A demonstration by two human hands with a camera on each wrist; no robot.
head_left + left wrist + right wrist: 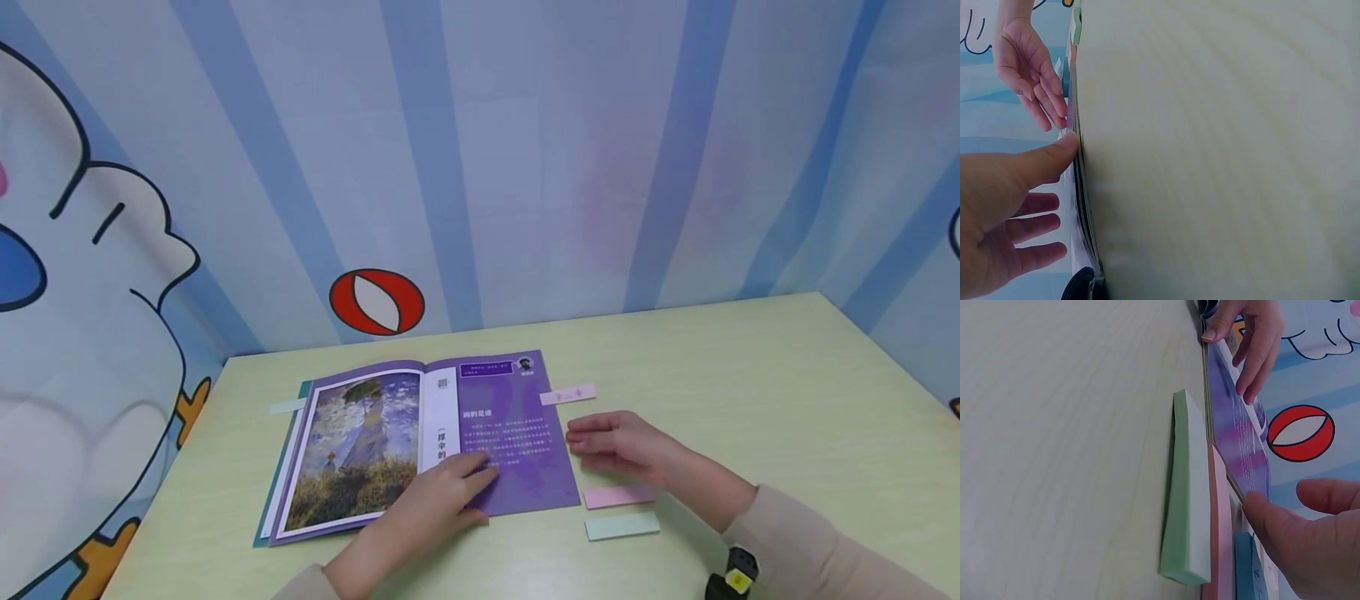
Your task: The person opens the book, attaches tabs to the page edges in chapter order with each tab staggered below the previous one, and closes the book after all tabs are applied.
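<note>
An open book (517, 467) lies on the table, a painting of a figure with a parasol on its left page and purple print on its right. My left hand (438, 504) rests on the lower right page near the spine, fingers extended. Just off the book's right edge is my right hand (626, 450), its fingers fairly straight and nothing visible in it. A pink tab with handwriting (567, 394) sticks out above that hand. Below it lie a pink sticky-note pad (618, 497) and a green sticky-note pad (622, 526). The right wrist view also shows a blue pad (1244, 565) by the right hand.
A pale tab (288, 406) juts from the book's left side. The light wooden table (765, 392) meets a striped blue backdrop (525, 167) printed with cartoon figures. A dark device with a yellow mark (738, 575) sits at the right wrist.
</note>
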